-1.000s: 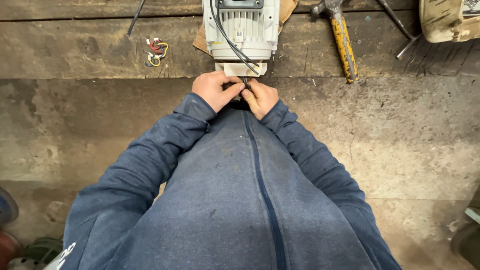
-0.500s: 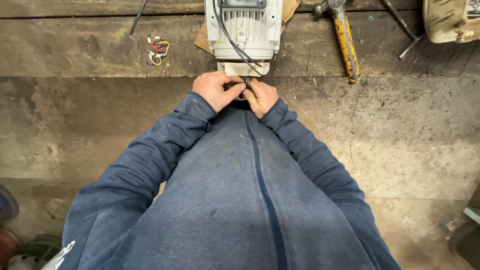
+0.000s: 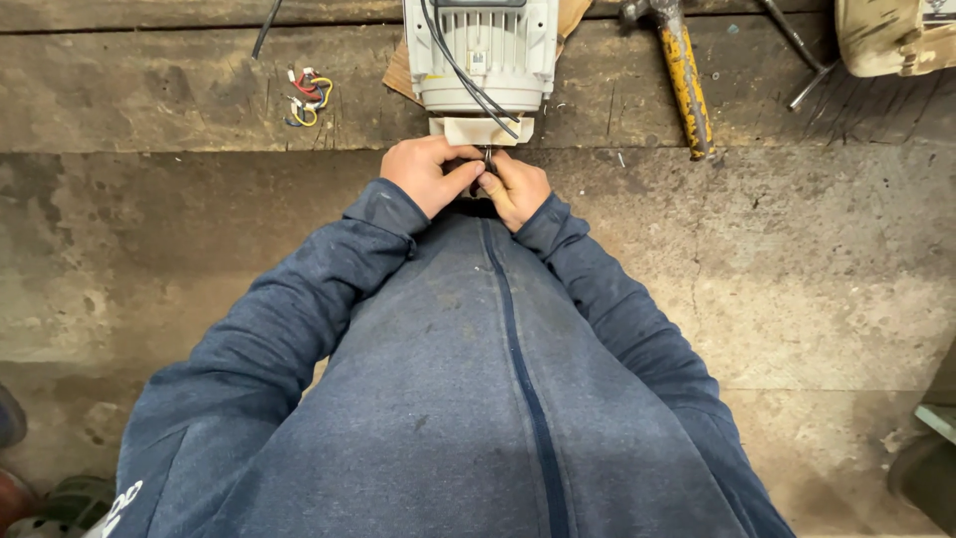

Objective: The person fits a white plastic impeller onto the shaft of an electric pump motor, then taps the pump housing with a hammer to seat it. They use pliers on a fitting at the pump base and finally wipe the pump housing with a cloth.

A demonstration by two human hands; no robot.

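A pale grey finned electric motor [image 3: 480,52] stands on the wooden bench, its end facing me, with black cables [image 3: 468,75] running down over it. My left hand [image 3: 428,174] and my right hand [image 3: 516,187] are pressed together just below the motor's beige front plate [image 3: 483,131]. Both pinch a small dark part [image 3: 486,159] between thumb and fingers. What that part is stays hidden by my fingers. My blue zipped sweatshirt fills the lower view.
A yellow-handled hammer [image 3: 685,75] lies right of the motor. A bundle of coloured wires [image 3: 307,97] lies to its left. A thin metal tool [image 3: 809,55] and a beige bag [image 3: 891,35] sit at the far right. The concrete bench face [image 3: 797,269] drops below.
My hands stay in the same place at the motor's front. The fingers shift only slightly around the small part.
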